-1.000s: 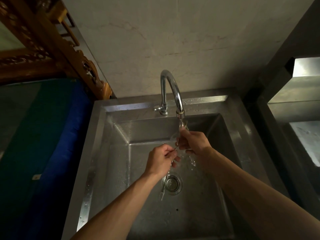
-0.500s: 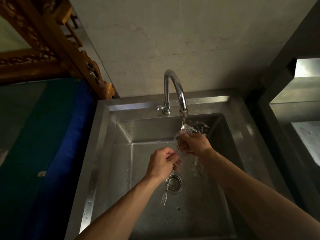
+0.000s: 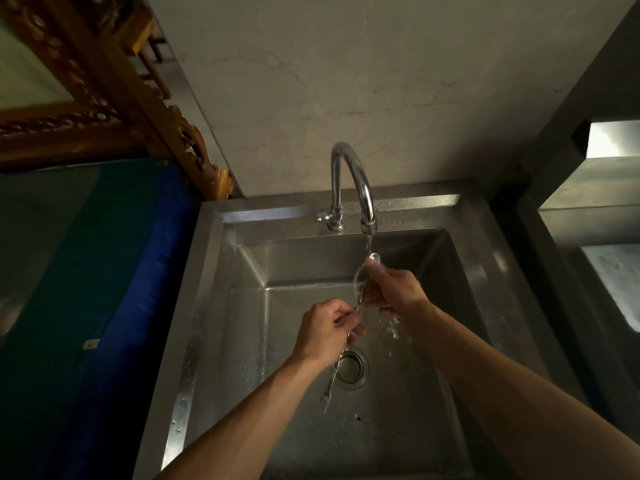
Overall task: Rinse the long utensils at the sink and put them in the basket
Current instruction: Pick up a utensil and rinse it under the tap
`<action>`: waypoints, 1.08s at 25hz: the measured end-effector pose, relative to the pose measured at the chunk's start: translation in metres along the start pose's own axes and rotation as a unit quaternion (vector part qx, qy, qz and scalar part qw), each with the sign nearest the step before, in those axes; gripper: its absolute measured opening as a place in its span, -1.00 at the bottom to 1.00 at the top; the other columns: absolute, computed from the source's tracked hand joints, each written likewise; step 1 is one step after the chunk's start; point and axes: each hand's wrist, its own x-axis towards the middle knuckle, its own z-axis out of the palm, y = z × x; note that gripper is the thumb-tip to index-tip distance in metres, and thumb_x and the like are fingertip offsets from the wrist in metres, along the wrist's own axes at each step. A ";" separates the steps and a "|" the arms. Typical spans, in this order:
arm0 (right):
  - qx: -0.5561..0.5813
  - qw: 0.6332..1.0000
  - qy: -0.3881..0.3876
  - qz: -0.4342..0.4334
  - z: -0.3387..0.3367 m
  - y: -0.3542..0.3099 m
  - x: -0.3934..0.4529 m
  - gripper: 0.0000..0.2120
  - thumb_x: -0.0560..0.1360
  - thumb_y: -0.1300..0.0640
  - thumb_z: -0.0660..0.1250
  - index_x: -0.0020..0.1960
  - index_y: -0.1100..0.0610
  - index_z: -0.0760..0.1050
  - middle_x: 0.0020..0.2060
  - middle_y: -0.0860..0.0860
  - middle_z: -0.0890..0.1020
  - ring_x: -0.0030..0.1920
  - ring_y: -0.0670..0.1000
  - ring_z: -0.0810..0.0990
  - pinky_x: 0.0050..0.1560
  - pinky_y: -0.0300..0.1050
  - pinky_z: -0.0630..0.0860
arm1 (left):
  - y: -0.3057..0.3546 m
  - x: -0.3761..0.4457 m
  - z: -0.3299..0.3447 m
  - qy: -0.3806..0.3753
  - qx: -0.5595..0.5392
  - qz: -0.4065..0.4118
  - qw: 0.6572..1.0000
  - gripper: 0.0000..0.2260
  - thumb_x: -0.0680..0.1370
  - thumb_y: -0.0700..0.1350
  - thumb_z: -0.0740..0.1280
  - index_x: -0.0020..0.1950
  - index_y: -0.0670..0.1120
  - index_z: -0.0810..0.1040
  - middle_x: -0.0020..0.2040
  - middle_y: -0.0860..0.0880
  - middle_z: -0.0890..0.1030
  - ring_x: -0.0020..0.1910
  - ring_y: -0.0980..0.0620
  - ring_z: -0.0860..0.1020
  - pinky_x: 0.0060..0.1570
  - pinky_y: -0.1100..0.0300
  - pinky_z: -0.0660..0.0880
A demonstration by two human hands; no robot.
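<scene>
The long fork (image 3: 330,384) is in our hands, over the steel sink (image 3: 211,271) — its two small prongs point down, just left of the round drain (image 3: 350,367). Our left hand (image 3: 327,332) is closed around the thin middle of the fork. Our right hand (image 3: 393,289) is closed around its top end, higher up and closer to the wall. Water runs from the curved tap (image 3: 349,181) and lands right on that top end, just above our right fingers (image 3: 370,294). Little drops fall below our right hand, and more drops sit on the sink's left wall. The fork hangs in the air — it does not touch the sink floor. A blue cloth (image 3: 114,271) lies on the surface to the left of the sink, and a carved wooden frame (image 3: 104,81) leans above it
</scene>
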 end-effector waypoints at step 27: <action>0.106 0.991 -0.053 -0.059 -0.006 -0.009 0.015 -0.80 0.44 0.14 0.48 0.01 0.20 0.59 -0.22 0.08 0.73 -0.31 -0.05 0.67 -0.33 -0.19 0.47 | -0.003 0.015 -0.006 0.037 0.055 -0.008 0.998 -0.82 0.42 -0.14 0.50 -0.27 -0.02 0.52 -0.38 0.02 0.67 -0.51 0.11 0.55 -0.36 0.21 0.45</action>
